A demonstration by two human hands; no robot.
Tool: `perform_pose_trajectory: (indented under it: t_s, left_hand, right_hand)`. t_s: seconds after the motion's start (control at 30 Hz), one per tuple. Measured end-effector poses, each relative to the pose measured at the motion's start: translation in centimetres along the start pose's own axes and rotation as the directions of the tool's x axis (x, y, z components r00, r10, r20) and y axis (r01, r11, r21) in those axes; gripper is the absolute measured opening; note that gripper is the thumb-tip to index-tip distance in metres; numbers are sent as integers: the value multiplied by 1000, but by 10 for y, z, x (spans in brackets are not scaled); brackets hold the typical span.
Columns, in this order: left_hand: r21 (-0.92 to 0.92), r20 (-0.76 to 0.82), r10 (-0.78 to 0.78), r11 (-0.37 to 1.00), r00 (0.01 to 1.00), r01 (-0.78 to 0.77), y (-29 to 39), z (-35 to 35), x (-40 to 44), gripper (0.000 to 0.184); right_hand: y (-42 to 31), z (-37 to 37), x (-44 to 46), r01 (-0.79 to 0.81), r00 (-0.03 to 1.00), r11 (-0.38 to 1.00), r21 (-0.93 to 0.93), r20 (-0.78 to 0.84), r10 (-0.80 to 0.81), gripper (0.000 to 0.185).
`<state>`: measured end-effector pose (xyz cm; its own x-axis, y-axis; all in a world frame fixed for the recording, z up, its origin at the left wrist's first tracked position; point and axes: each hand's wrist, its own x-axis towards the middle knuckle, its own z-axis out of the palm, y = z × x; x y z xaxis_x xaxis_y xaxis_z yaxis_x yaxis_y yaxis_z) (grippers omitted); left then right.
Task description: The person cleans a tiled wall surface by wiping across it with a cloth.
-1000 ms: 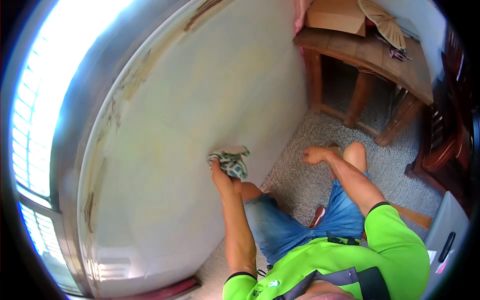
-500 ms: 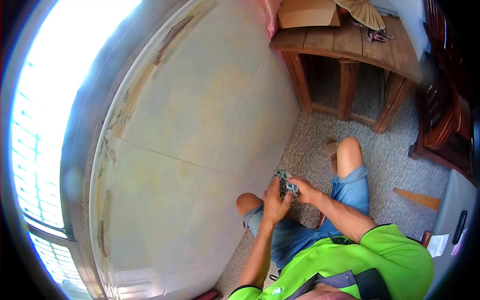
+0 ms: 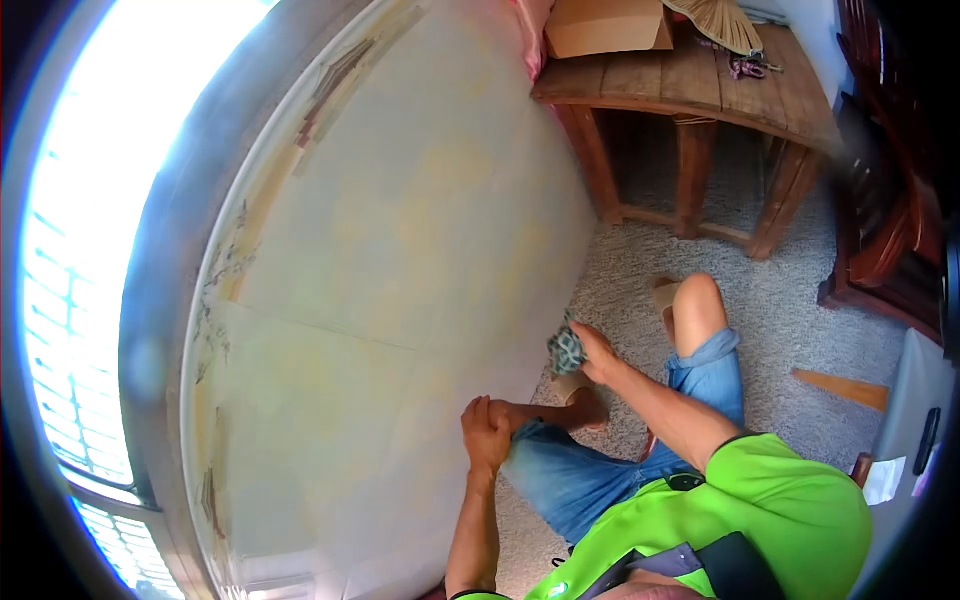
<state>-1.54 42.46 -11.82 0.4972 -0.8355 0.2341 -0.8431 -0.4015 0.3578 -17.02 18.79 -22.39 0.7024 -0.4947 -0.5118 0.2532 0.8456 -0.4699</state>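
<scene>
In my right hand [image 3: 598, 352] is a bunched cloth [image 3: 566, 352] with a green and white pattern. The fingers grip it near the lower edge of the pale wall, above my sandalled foot [image 3: 582, 400]. My left hand [image 3: 485, 434] lies over my bent left knee beside the wall, holding no object. Its fingers rest on the knee and are partly hard to make out.
A wooden table [image 3: 690, 80] with an open cardboard box [image 3: 605, 28] and a fan [image 3: 722, 25] stands at the back. Dark wooden furniture [image 3: 890, 240], a wood strip [image 3: 840, 388] and a grey case [image 3: 905, 415] are on the right. The large pale wall panel [image 3: 400, 250] fills the left.
My left hand has let go of the cloth and moved down-left onto my knee. The cloth stays in my right hand, slightly lower and bunched.
</scene>
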Motion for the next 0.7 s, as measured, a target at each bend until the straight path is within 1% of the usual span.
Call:
perform_pose_trajectory:
  t_s: [0.07, 0.13, 0.2, 0.23, 0.27, 0.33, 0.37, 0.4, 0.43, 0.47, 0.5, 0.53, 0.6, 0.63, 0.67, 0.7]
  left_hand:
    - [-28, 1, -33, 999, 999, 33, 13, -2, 8, 45]
    - [-54, -4, -71, 996, 997, 71, 24, -3, 14, 42]
    - [-82, -40, -61, 995, 997, 58, 27, -2, 18, 37]
    - [-83, -35, -61, 995, 998, 57, 26, -1, 19, 37]
    - [-107, -47, -69, 992, 997, 63, 24, 0, 17, 36]
    - [-132, -56, -70, 989, 996, 62, 19, 1, 17, 36]
    - [-93, -41, -51, 995, 998, 47, 17, 1, 17, 36]
    - [-53, -23, -33, 998, 999, 32, 15, -1, 17, 36]
    - [-53, -16, -31, 998, 999, 30, 15, -1, 16, 36]
    - [-71, -28, -27, 997, 999, 25, 14, -1, 14, 36]
    - [-89, -41, -24, 996, 999, 20, 14, -2, 15, 37]
    - [-92, -33, -26, 996, 999, 23, 14, -3, 14, 37]
    - [-102, -14, -63, 993, 998, 61, 15, -6, 15, 38]
    - [-104, -7, -68, 992, 998, 67, 15, -6, 16, 38]
    - [-102, 7, -99, 990, 995, 99, 14, -7, 18, 38]
    - [-97, 22, -133, 986, 991, 134, 13, -6, 21, 38]
  right_hand:
    - [-24, 30, 21, 87, 992, 994, -62, -85, -92, 59]
    - [-69, 75, 21, 185, 979, 978, -95, -73, -192, 61]
    - [-110, 122, 45, 353, 934, 925, -141, -5, -357, 51]
    - [-137, 159, 38, 419, 906, 897, -140, 0, -423, 54]
    - [-156, 184, 51, 490, 867, 844, -220, 19, -498, 58]
    - [-198, 241, 15, 657, 738, 676, -333, 101, -668, 61]
    - [-205, 257, 30, 739, 594, 489, -463, 106, -798, 61]
    - [-212, 266, 42, 765, 430, 280, -580, 136, -892, 62]
    - [-218, 267, 50, 761, 432, 284, -583, 130, -892, 62]
    - [-221, 265, 59, 721, 286, 93, -686, 173, -943, 62]
    - [-227, 263, 69, 636, 140, -97, -765, 239, -961, 62]
    - [-233, 254, 84, 631, 146, -93, -770, 236, -961, 62]
    - [-251, 221, 116, 776, 241, 88, -624, 165, -956, 61]
    - [-257, 200, 141, 767, 286, 174, -618, 85, -955, 60]
    - [-262, 178, 176, 718, 133, 75, -692, 31, -991, 57]
    - [-273, 156, 183, 804, 485, 463, -373, -40, -874, 61]
